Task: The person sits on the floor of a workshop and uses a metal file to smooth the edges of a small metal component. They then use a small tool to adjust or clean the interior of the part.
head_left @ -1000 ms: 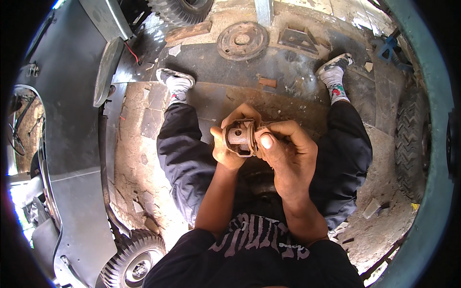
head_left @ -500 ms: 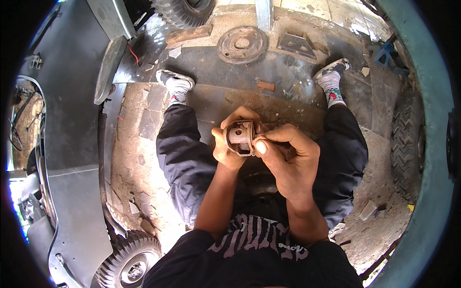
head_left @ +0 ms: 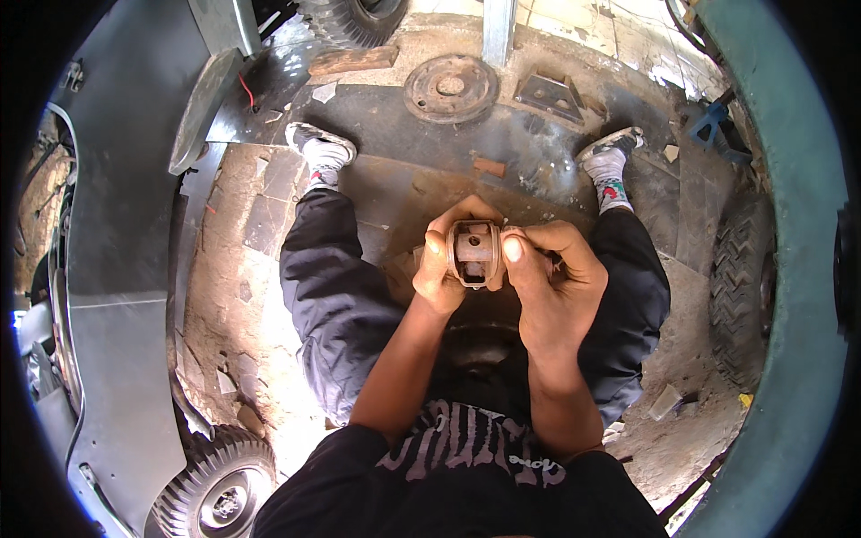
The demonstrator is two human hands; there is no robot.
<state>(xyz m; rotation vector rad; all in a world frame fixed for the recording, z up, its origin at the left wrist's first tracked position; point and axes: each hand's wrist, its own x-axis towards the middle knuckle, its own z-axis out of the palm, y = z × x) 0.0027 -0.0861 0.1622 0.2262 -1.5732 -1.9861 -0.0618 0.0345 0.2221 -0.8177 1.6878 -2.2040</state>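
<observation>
In front of my lap I hold a small rusty-brown metal part (head_left: 474, 244). It has a rounded open frame with a crosspiece inside, and a small dark hole shows in that crosspiece. My left hand (head_left: 439, 267) wraps it from the left and behind, with the thumb along its side. On the other side, my right hand (head_left: 560, 282) is closed, thumb and bent forefinger pinched together at the part's right edge. Whether something small sits in that pinch I cannot make out. The underside of the part is hidden by my fingers.
Beyond my feet lie a rusty round plate (head_left: 451, 88), a wooden block (head_left: 353, 60) and a metal bracket (head_left: 549, 95). A dark vehicle panel (head_left: 126, 269) stands left, above a tyre (head_left: 218, 493). Another tyre (head_left: 743, 287) stands right beside a blue-green panel (head_left: 807, 359).
The metal part and both hands have shifted slightly to the right in view. The part has turned a little, so its open side faces up more squarely. Both hands keep their hold.
</observation>
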